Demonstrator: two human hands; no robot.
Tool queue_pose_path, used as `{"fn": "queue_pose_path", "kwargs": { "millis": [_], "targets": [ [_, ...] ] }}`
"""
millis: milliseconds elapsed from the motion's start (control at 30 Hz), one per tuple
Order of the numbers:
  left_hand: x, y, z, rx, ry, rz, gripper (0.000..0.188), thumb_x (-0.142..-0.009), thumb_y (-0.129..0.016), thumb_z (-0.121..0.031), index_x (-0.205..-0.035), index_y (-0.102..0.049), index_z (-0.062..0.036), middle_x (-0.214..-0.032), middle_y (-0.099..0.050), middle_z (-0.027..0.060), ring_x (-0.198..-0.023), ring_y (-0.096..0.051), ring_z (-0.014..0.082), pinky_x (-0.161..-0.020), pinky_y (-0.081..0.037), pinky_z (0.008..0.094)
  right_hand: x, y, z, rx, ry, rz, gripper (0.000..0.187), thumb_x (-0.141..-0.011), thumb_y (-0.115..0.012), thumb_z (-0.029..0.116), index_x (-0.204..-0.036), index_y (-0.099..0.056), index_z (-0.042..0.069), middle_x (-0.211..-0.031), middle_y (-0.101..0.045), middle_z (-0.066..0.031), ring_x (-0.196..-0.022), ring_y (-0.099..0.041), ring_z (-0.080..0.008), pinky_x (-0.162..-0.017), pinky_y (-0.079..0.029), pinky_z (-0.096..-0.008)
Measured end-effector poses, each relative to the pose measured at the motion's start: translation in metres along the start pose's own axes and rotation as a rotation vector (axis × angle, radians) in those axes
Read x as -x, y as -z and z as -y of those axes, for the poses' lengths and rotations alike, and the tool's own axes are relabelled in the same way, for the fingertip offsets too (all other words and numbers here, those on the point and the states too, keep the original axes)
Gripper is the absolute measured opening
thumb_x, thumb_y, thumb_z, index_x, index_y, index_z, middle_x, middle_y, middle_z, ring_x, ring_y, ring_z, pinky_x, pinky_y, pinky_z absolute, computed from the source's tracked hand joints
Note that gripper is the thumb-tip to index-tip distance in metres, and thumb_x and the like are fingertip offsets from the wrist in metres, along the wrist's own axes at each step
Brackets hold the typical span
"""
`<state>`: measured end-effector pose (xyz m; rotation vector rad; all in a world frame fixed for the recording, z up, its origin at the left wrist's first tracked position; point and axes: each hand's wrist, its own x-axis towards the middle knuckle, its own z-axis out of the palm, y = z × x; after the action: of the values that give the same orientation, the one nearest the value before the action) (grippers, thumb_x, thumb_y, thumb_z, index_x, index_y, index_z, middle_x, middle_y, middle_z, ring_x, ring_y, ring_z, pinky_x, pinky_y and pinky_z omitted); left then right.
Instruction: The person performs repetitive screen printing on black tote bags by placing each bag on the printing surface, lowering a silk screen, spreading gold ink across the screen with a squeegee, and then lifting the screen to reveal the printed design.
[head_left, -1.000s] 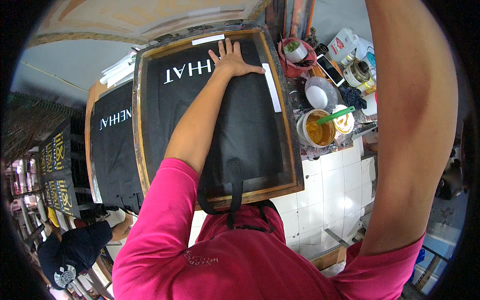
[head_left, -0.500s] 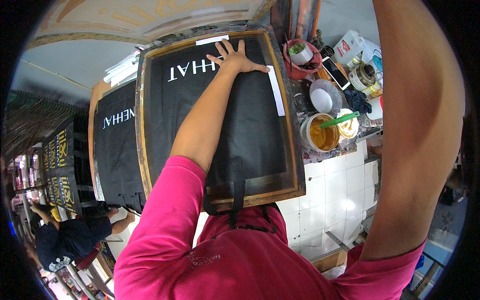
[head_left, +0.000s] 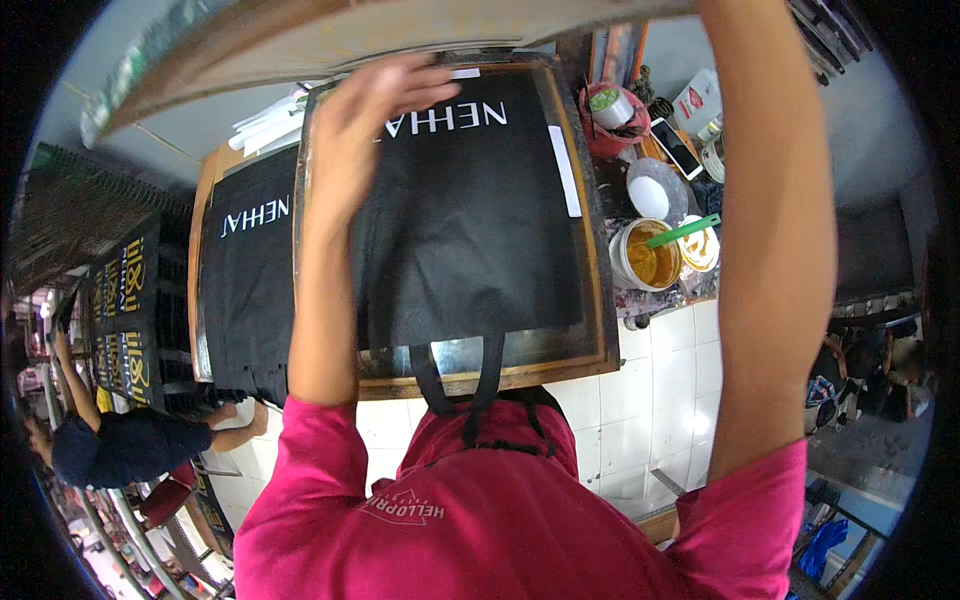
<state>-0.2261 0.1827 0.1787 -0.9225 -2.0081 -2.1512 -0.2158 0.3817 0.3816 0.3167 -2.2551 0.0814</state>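
A black tote bag with white lettering lies flat on a wood-edged board, its handles hanging over the near edge. My left hand is above the bag's upper left part, smeared by motion, its fingers stretched out and nothing seen in them. Beside it, along the board's edges, are a white strip on the right and another at the top. A large framed screen is tilted up over the far side. My right arm rises past the picture's top edge near that screen, and its hand is out of sight.
A second black bag lies on a board at left. On the right stand a tub of mustard-coloured paste with a green-handled tool, a red bucket, a phone and a plastic jug. Another person is at lower left.
My left hand has lifted off the bag and moved left, uncovering more lettering. The raised screen has shifted and its left corner now shows. The bag's creases and handles look different.
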Motion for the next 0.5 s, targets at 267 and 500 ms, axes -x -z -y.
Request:
{"fn": "queue_pose_path", "kwargs": {
  "millis": [267, 500],
  "targets": [
    [0.257, 0.046, -0.037, 0.143, 0.533, -0.341, 0.032, -0.098, -0.066, -0.028, -0.084, -0.068, 0.0010, -0.069, -0.070, 0.0149, -0.059, -0.067, 0.0216, -0.069, -0.056, 0.0350, 0.217, -0.022, 0.089, -0.265, -0.132, 0.258, 0.032, -0.072, -0.085, 0.028, -0.088, -0.069, 0.006, -0.081, -0.069, -0.0137, -0.077, -0.069, -0.0343, -0.068, -0.054, -0.0432],
    [0.305, 0.031, 0.010, 0.228, 0.890, -0.344, 0.027, -0.095, -0.069, -0.022, -0.080, -0.066, 0.0005, -0.063, -0.066, 0.0104, -0.043, -0.054, 0.0123, -0.044, -0.044, 0.0252, 0.302, -0.084, 0.109, -0.153, 0.001, 0.467, 0.033, -0.074, -0.081, 0.035, -0.086, -0.065, 0.008, -0.080, -0.067, -0.0109, -0.079, -0.068, -0.0314, -0.067, -0.054, -0.0440]
  ]
}}
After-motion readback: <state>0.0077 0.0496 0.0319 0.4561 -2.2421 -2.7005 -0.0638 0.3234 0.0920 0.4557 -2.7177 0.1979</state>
